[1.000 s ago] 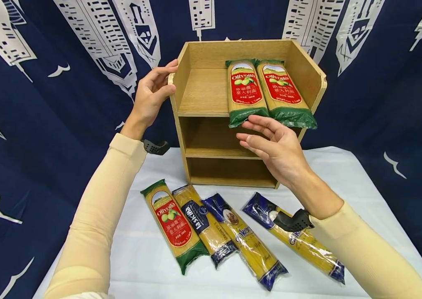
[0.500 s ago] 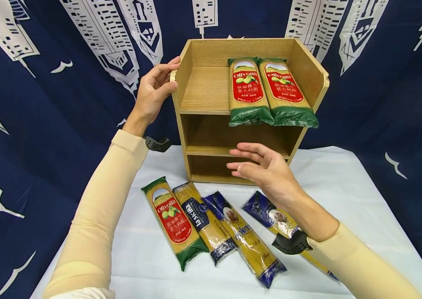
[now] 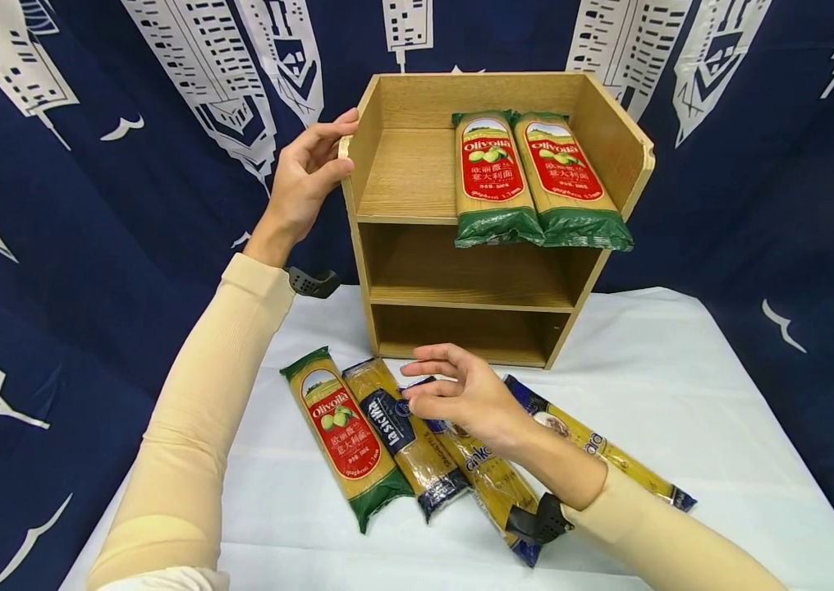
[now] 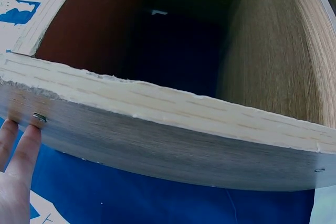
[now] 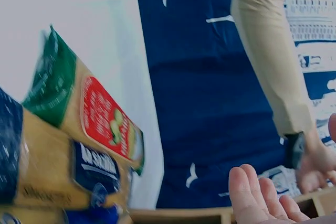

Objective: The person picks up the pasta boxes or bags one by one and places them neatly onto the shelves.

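Observation:
My left hand (image 3: 306,182) holds the left side panel of a wooden shelf (image 3: 472,305), thumb at the front edge. In the left wrist view its fingertips (image 4: 31,135) lie against the panel's outer face. My right hand (image 3: 461,394) hovers over the pasta packs on the table, fingers loosely bent and holding nothing. Below it lie a red-and-green spaghetti pack (image 3: 346,439), a dark-blue-labelled spaghetti pack (image 3: 405,439) and a yellow-and-blue spaghetti pack (image 3: 501,484), the last partly hidden by the hand. A second yellow-and-blue pack (image 3: 609,451) lies to the right, behind the forearm.
Two red-and-green spaghetti packs (image 3: 492,176) lie side by side at the right of the top shelf, their green ends jutting over its front edge. A white cloth (image 3: 277,492) covers the table. A dark blue printed curtain (image 3: 129,246) hangs behind.
My right hand has moved down and left, from the front ends of the packs on the top shelf to over the packs on the table. My left hand has stayed on the shelf.

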Demonstrator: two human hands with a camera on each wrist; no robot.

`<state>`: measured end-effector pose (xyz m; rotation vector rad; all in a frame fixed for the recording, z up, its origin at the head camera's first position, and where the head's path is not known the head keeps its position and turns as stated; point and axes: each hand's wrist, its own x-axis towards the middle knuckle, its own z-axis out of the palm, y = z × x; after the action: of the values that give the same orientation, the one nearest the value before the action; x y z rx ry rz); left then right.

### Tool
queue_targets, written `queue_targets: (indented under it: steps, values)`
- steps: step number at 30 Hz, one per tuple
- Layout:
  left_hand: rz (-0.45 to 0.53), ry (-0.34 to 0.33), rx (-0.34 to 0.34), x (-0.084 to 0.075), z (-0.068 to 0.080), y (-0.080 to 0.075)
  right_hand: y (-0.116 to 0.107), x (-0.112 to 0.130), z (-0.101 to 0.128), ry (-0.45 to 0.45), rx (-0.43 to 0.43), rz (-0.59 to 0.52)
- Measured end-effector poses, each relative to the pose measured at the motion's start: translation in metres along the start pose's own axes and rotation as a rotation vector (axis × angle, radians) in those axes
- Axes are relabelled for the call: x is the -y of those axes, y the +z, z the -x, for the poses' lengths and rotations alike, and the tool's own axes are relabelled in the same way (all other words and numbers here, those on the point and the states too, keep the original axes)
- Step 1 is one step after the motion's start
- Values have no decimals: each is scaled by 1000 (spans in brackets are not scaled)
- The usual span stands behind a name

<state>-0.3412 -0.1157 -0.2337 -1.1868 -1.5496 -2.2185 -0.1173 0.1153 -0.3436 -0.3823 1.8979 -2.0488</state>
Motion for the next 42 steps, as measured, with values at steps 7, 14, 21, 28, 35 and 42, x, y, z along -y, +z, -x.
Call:
queue_targets:
  steps: [7, 14, 21, 28, 35, 42]
  values:
    - [-6, -3, -1, 0, 0, 0, 19, -25, -2, 63, 36, 19]
    - [-4, 8, 2, 1, 0, 0, 39, -51, -4, 108, 75, 73]
    - [-17, 15, 6, 2, 2, -1, 59, -76, -6, 200, 87, 162]
    - [-16, 27, 13, 1, 1, -1, 71, -89, -9, 237, 100, 237]
    - [-21, 29, -10, -2, 3, -3, 83, -100, -15, 250, 66, 267]
    - [-9, 21, 0, 2, 1, 1, 95, -102, -21, 303, -40, 627]
